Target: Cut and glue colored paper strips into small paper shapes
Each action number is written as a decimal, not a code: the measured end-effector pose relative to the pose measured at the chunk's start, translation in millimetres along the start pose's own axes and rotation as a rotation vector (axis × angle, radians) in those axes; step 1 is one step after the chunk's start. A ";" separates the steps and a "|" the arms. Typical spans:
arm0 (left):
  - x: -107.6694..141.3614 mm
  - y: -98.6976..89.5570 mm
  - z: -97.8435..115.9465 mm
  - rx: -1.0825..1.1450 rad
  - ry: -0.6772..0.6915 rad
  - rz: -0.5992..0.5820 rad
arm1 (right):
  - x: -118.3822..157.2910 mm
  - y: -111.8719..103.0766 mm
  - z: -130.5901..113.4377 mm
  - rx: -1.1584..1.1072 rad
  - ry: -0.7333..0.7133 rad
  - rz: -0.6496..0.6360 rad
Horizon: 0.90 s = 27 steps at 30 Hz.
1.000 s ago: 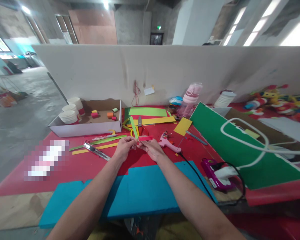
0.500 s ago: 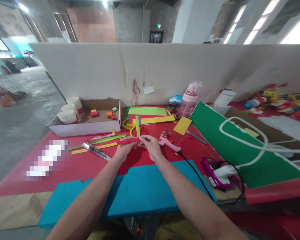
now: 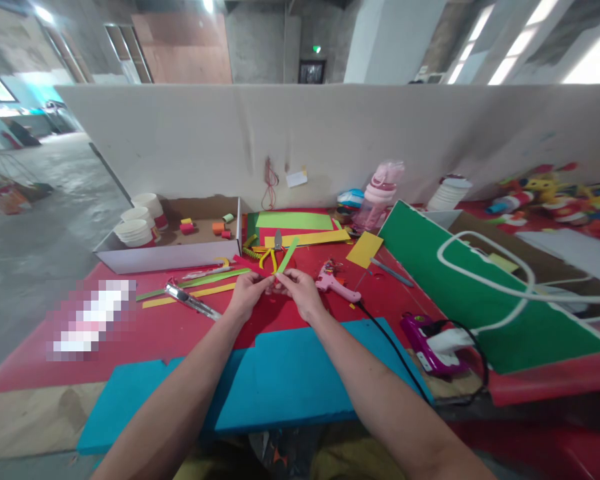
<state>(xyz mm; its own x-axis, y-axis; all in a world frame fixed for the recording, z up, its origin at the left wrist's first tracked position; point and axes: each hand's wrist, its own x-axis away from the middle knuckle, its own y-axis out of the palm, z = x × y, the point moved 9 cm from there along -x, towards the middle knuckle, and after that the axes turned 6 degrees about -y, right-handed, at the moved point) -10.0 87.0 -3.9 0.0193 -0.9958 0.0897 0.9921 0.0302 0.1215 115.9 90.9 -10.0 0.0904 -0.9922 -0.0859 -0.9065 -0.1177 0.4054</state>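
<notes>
My left hand [image 3: 251,292] and my right hand [image 3: 300,291] meet above the red table, fingertips pinched together. From between them a light green paper strip [image 3: 289,255] sticks up, leaning right. A red paper strip [image 3: 241,263] shows past the left hand's fingers; its other end is hidden at the fingertips. Yellow-handled pliers [image 3: 269,259] lie just beyond. The pink glue gun [image 3: 341,288] rests beside my right hand. Left of my left hand lie a utility knife [image 3: 193,302] and green and yellow strips [image 3: 215,290].
A blue foam board [image 3: 300,380] lies along the front edge. An open box [image 3: 173,255] with paper cups [image 3: 133,232] and small rolls stands back left. On the right are a green-sided box [image 3: 445,287], a purple power strip [image 3: 433,347], cables and a pink bottle [image 3: 379,193].
The green strip has swung from nearly upright to leaning right. The red strip has turned from lying level across the left fingers to pointing up and left behind them.
</notes>
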 end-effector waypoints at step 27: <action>-0.1 1.8 0.5 0.022 -0.002 -0.024 | -0.8 -0.2 6.5 -0.015 0.073 -0.037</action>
<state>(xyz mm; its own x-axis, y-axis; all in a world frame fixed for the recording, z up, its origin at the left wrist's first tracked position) -8.3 87.1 -3.3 -0.0050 -0.9961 0.0880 0.9893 0.0079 0.1454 113.3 91.9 -16.0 0.1538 -0.9875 -0.0343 -0.8959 -0.1540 0.4167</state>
